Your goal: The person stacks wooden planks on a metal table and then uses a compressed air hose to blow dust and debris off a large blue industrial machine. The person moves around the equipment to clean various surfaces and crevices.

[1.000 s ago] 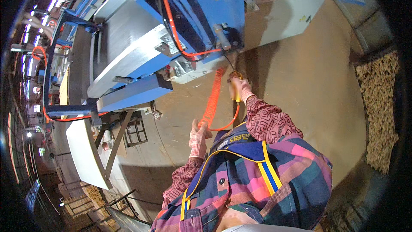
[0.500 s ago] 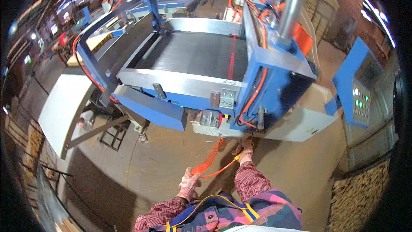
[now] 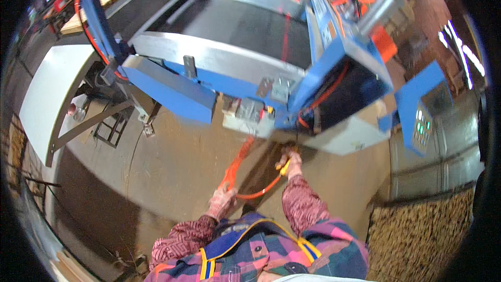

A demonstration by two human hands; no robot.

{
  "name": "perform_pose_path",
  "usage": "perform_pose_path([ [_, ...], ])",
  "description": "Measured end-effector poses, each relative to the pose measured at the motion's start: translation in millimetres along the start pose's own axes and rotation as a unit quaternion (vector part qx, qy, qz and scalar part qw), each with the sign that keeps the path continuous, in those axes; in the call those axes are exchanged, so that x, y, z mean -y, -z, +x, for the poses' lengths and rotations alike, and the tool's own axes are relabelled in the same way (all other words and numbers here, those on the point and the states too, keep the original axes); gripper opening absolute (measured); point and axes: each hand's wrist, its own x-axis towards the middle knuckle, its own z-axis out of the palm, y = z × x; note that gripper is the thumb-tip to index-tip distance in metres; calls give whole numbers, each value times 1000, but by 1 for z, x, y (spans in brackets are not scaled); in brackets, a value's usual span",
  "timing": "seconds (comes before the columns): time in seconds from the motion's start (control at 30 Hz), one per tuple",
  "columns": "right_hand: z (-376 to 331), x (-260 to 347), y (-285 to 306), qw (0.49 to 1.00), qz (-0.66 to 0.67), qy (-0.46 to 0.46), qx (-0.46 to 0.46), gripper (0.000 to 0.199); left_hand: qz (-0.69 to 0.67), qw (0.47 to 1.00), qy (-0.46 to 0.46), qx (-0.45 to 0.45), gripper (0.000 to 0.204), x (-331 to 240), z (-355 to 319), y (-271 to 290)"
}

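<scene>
My left hand (image 3: 222, 202), in a pale knitted glove, is closed on an orange coiled air hose (image 3: 239, 162) in front of my waist. The coil runs up from my fingers toward the underside of a blue machine. From the same hand a straighter length of hose loops right to a yellow air gun (image 3: 284, 167). My right hand (image 3: 294, 164), also gloved, grips this gun with the arm stretched forward. Its front end is blurred and dark against the floor shadow below the machine's front edge.
The blue machine frame (image 3: 172, 91) with a dark belt (image 3: 240, 26) spans the space ahead. At right stands a blue control box (image 3: 420, 109) with lit buttons. A white panel (image 3: 55, 94) is at left. Stacked wood pieces (image 3: 417, 235) lie at lower right.
My view has tilted down and turned, so the machine sits higher in the picture. Both hands keep their holds on the hose and air gun; they appear slightly farther left and higher.
</scene>
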Motion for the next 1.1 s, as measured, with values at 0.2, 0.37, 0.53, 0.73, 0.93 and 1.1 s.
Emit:
perform_pose_path([
  [0.2,0,9,-40,999,-26,37,24,23,-320,914,240,65,53,-1,22,10],
  [0.37,20,17,-6,997,63,36,-12,25,-405,859,310,44,64,-41,34,14],
  [0.53,38,29,36,987,-75,139,-28,29,-366,869,314,109,65,-76,58,-5],
  [0.73,14,99,54,998,21,45,-29,48,-307,876,340,152,62,-121,72,-40],
  [0.93,64,183,52,990,-130,47,-20,60,-278,875,337,209,69,-194,119,-92],
  [1.1,93,237,50,882,-390,259,-51,46,-311,876,318,187,71,-237,148,-108],
])
